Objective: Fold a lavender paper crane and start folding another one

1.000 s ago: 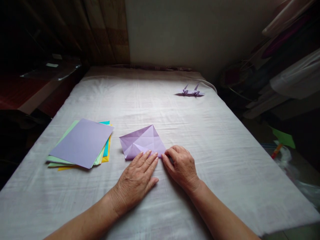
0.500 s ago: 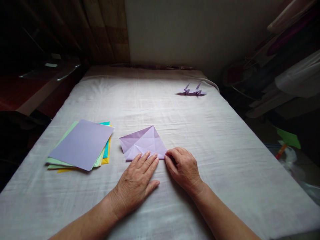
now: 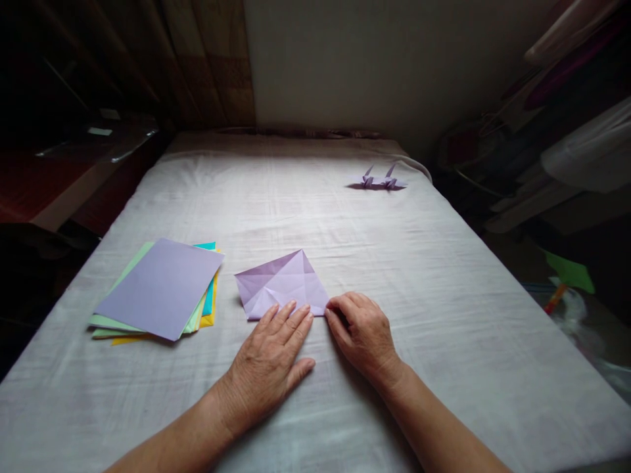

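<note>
A creased, folded lilac paper square (image 3: 280,282) lies on the white cloth of the table (image 3: 315,217) in front of me. My left hand (image 3: 269,361) rests flat on the cloth, fingers stretched out, their tips pressing the paper's near edge. My right hand (image 3: 362,332) is curled, its fingertips pinching the paper's right corner against the cloth.
A stack of coloured sheets (image 3: 160,289) with a lilac one on top lies to the left. A finished lilac folded paper figure (image 3: 378,180) sits at the far right of the table. Dark furniture stands left; clothes and clutter fill the right side.
Both hands stay almost in place. The right hand's fingers have shifted slightly along the paper's right corner.
</note>
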`<state>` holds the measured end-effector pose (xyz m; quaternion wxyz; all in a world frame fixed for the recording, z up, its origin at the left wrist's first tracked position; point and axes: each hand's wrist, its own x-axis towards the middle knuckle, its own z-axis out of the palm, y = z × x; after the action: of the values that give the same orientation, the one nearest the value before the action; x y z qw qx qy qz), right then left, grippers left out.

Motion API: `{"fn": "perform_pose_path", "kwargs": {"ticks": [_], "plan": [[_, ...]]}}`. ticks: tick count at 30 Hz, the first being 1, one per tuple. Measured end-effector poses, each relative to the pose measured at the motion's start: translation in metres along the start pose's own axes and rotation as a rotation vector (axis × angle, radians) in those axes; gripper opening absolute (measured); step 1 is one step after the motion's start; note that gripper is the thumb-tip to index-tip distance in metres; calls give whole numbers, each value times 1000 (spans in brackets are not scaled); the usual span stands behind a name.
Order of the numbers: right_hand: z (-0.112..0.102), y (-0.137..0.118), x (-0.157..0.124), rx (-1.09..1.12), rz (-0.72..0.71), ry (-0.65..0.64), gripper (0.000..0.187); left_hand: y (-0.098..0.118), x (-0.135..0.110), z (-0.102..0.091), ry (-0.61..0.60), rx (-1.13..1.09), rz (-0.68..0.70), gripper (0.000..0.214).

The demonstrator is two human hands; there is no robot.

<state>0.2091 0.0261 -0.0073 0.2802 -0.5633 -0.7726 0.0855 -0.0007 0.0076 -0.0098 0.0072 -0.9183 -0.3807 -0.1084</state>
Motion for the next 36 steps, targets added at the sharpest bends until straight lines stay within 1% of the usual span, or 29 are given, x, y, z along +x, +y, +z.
{"fn": "perform_pose_path", "kwargs": {"ticks": [3,8,11,14,17,19,26,30,34,36], "plan": [[-1,2,-1,31,-3,8,13,0,0,1,1,-8,-5,56],[-5,6,-5,110,1,90,14,1,0,1,3,-20,-7,54],[-9,6,-9,107,-15,101,15,2,-1,1,2,-26,-14,54],[-12,3,-12,69,-98,101,20,2,-1,0,-2,-16,-14,55],[-13,-3,-13,6,-199,73,25,2,0,0,9,1,4,55],[-14,-5,-12,-35,-222,49,24,2,1,-1,17,6,10,55],[-10,-4,-13,-57,-193,8,24,0,1,-2,8,28,21,56],[-8,-4,-14,-48,-187,9,23,0,0,-1,22,25,20,57],[-9,-6,-14,-56,-195,20,23,0,1,-2,7,2,10,56],[-9,-8,-14,-62,-197,6,24,0,1,-2,2,-7,7,56]]}}
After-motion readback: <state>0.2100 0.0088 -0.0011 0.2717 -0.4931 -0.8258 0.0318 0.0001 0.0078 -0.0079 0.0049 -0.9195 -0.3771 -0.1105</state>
